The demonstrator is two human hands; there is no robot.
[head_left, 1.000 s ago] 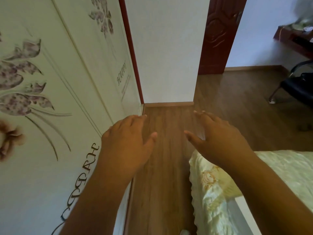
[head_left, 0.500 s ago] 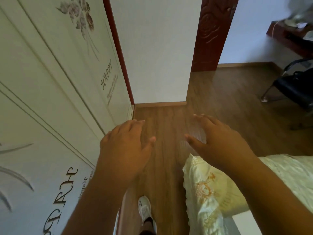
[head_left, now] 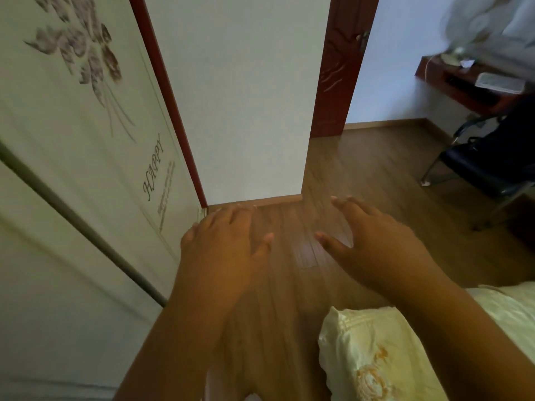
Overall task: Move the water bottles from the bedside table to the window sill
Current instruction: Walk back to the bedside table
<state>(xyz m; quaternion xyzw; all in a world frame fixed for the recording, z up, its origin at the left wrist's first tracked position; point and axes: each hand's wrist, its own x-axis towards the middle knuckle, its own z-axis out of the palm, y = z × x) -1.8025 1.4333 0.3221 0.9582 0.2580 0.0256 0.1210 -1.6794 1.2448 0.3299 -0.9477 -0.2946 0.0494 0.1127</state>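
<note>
Both hands empty, fingers spread: left hand (head_left: 223,250), right hand (head_left: 373,244) over brown wood-plank floor (head_left: 362,169); no bottles/bedside table in view, so imo walk twd 1 o'clock, skirting cream embroidered bedspread (head_left: 376,357) at 5.

both hands, left hand (head_left: 220,250) and right hand (head_left: 376,247), spread empty above the floor (head_left: 362,175).

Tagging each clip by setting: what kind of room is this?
Most likely a bedroom in a home: a bed corner with a cream embroidered cover, a flower-printed wardrobe door, and a wooden floor leading to a doorway.
</note>
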